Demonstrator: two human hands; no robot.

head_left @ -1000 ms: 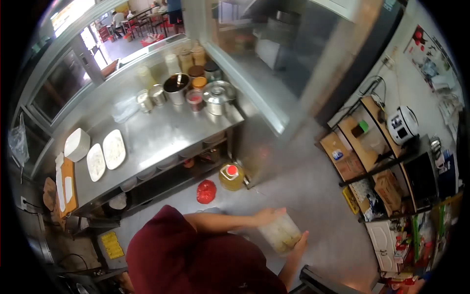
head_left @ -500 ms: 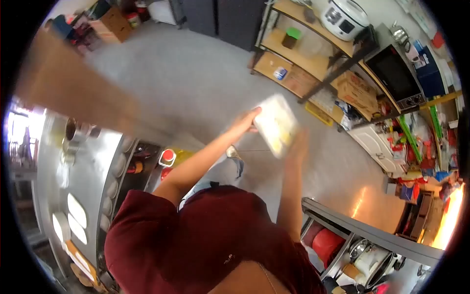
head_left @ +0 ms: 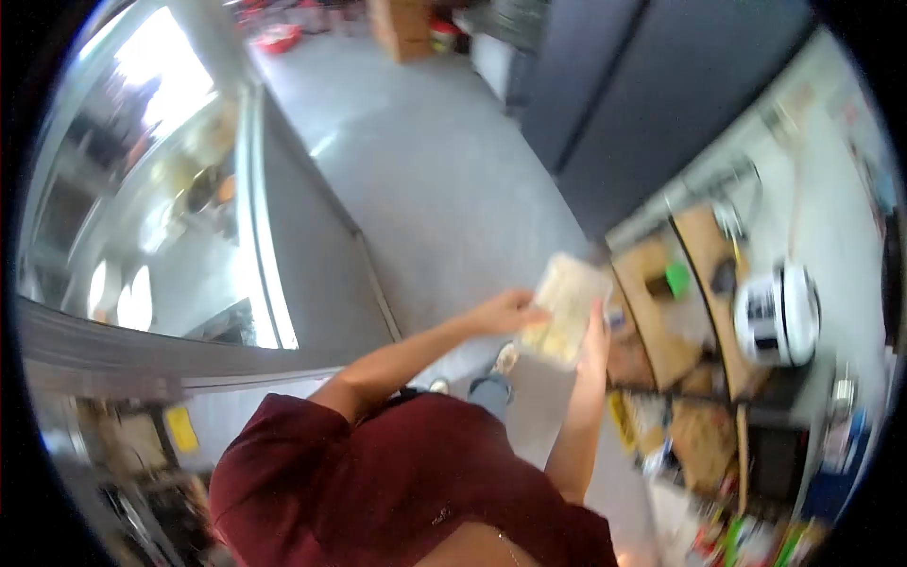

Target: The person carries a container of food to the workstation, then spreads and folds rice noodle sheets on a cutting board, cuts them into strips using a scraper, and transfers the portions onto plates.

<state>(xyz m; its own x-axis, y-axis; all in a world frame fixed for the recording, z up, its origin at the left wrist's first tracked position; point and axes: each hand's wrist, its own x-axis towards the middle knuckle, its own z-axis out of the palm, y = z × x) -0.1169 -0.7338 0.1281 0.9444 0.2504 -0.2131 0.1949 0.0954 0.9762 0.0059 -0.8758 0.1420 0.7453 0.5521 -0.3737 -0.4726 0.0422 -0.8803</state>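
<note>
A pale rectangular container is held out in front of my body, above the floor. Its contents look whitish and yellowish, but blur hides what they are. My left hand grips its left edge, with the fingers closed around the side. On the opposite edge my right hand is closed too, the thumb lying along the rim. The container's underside and most of the fingertips beneath it are hidden.
To the left stands a metal-framed cabinet with glass. Tall dark cabinets rise ahead. At right, wooden shelves carry a white cooker and a green-topped container. Grey floor runs between them.
My view has turned, bringing the dark cabinets nearer and the glass cabinet in at left. The right hand, blurred beside the container before, now shows clearly on its right edge.
</note>
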